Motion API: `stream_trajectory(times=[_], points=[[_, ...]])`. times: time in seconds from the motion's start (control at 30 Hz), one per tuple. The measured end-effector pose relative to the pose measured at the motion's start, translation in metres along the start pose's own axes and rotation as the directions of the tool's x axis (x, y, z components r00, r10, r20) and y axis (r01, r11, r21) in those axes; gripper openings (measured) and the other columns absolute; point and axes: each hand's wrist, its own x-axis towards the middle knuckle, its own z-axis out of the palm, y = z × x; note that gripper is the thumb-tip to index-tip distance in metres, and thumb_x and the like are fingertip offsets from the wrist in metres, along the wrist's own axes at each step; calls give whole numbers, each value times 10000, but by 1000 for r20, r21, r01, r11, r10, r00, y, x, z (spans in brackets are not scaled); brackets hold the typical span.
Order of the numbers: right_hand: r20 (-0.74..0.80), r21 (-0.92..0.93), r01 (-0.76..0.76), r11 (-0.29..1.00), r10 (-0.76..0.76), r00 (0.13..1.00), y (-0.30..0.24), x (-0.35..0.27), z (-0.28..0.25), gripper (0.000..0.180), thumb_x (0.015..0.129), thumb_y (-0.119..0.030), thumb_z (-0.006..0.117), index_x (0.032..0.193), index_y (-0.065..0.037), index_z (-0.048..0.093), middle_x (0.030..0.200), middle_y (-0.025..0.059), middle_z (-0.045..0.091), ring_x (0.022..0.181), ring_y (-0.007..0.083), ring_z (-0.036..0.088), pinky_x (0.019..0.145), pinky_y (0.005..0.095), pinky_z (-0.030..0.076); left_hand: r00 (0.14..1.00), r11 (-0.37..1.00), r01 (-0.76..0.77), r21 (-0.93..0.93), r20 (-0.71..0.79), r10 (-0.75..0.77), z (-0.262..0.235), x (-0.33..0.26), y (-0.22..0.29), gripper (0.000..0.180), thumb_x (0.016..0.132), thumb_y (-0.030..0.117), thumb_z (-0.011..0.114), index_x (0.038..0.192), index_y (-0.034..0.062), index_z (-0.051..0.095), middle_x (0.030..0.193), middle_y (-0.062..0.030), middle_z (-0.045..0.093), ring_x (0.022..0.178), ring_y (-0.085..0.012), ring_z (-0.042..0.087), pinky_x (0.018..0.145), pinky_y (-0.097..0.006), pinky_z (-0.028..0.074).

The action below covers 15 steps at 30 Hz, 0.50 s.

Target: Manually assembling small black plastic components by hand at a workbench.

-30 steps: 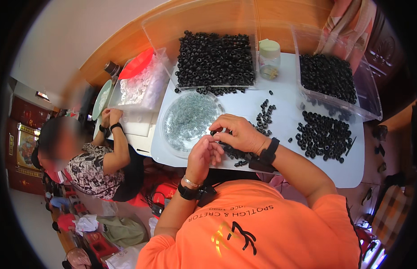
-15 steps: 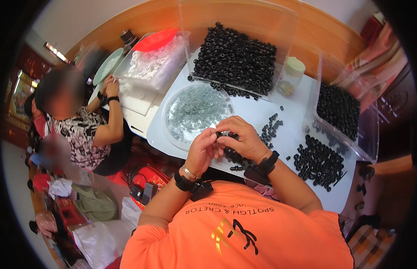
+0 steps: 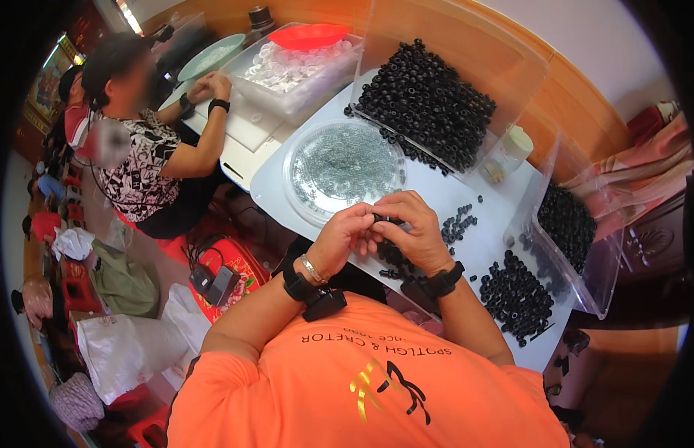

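Note:
My left hand and my right hand meet over the near edge of the white table. Their fingertips pinch a small black cylindrical part between them; the fingers hide much of it. Just beyond my left hand is a round clear dish full of tiny silvery-grey pieces, too small to make out singly. Loose black parts lie under and beside my right hand, and a trail of small black pieces runs to its right. Farther right spreads a pile of black ring-shaped pieces.
Behind the dish, a tilted clear bin spills black rings. A lidded jar and another clear bin stand right. At left, a person works beside a tub of white pieces under a red plate.
The view has shifted, so the table and the other person sit differently in the picture. My hands stay together, and the black part now shows lengthwise between my fingertips.

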Motion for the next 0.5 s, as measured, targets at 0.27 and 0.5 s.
stream_trajectory(times=[0.27,0.5], points=[[-47,-10,-105,994,104,993,-5,-2,-1,158,798,-52,688,955,-44,705,950,75,673,842,179,617,695,280,488,997,991,-48,124,-52,55,-11,-16,14,206,960,250,466,960,55,533,773,-43,601,621,-115,574,546,-223,443],[-118,-94,-197,976,185,976,2,0,-7,114,815,-61,682,924,-32,701,890,72,679,793,162,617,662,263,475,983,986,-75,147,-153,98,-41,-30,32,181,927,240,454,922,71,521,768,-51,593,628,-129,561,573,-243,442]])
